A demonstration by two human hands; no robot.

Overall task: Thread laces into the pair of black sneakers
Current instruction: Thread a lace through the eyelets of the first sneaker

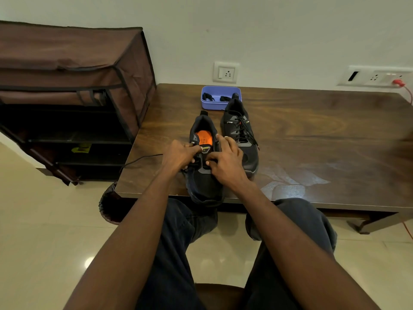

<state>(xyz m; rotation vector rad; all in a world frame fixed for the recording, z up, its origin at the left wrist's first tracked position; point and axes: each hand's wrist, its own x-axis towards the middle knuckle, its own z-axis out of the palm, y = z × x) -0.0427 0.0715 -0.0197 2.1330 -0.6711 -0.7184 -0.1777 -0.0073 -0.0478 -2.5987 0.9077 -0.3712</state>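
Two black sneakers stand on a dark wooden table. The near sneaker has an orange insole and its toe overhangs the front edge. My left hand pinches a black lace at the sneaker's left eyelets; the lace trails left off the table edge. My right hand rests on the tongue and right eyelets, thumb and fingers pressing there. The far sneaker stands to the right with its lace threaded through.
A lilac plastic tray with black laces sits at the back by the wall. A brown fabric shoe rack stands at the left. Wall sockets are behind, one with a red plug. My knees are under the table edge.
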